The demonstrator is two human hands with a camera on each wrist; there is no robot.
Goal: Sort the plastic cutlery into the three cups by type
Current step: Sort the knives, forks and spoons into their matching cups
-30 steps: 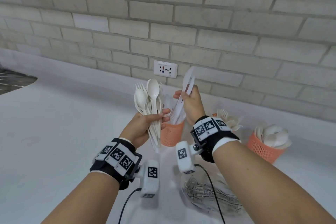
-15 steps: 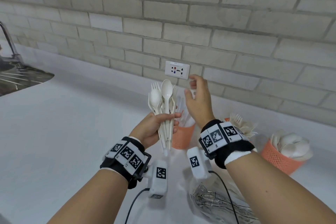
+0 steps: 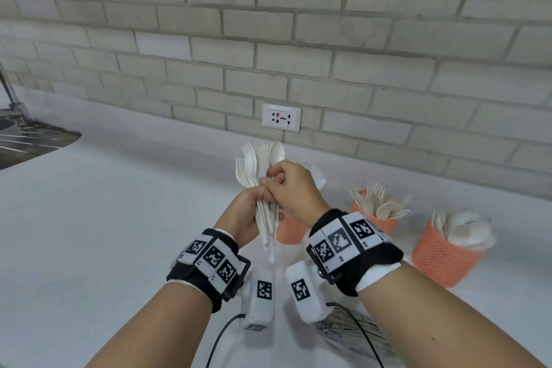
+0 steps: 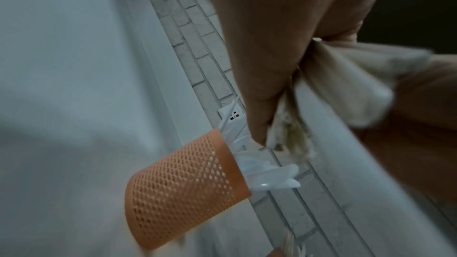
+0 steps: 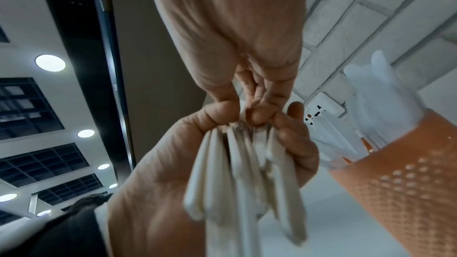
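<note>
The right hand (image 3: 294, 188) has its fingertips (image 3: 270, 179) curled in and pinched on the necks of the cutlery bundle (image 3: 260, 167), thumb and forefinger closed narrowly on one piece among the others, though which piece cannot be told; the back of the hand faces up and the wrist bends down toward the bundle; from the right wrist view the fingers (image 5: 257, 105) press together into the top of the handles. The left hand (image 3: 248, 215) wraps its fingers round the handles from below, palm turned toward the right, and holds the bundle upright with forks and spoons fanned above the fist and the handle ends hanging under it; both forearms rise from the near edge of the worktop (image 3: 104, 218) and meet above its middle, each wrist banded with a black strap bearing square markers. Just behind the hands stands the cup of knives (image 3: 288, 228), partly hidden by them; right of it, toward the back edge, the cup of forks (image 3: 379, 212); further right and nearer, the cup of spoons (image 3: 442, 257); all three cups are orange mesh. A wall socket (image 3: 280, 117) sits in the brick wall above the back edge; a sink (image 3: 27, 137) lies at the far left corner.
</note>
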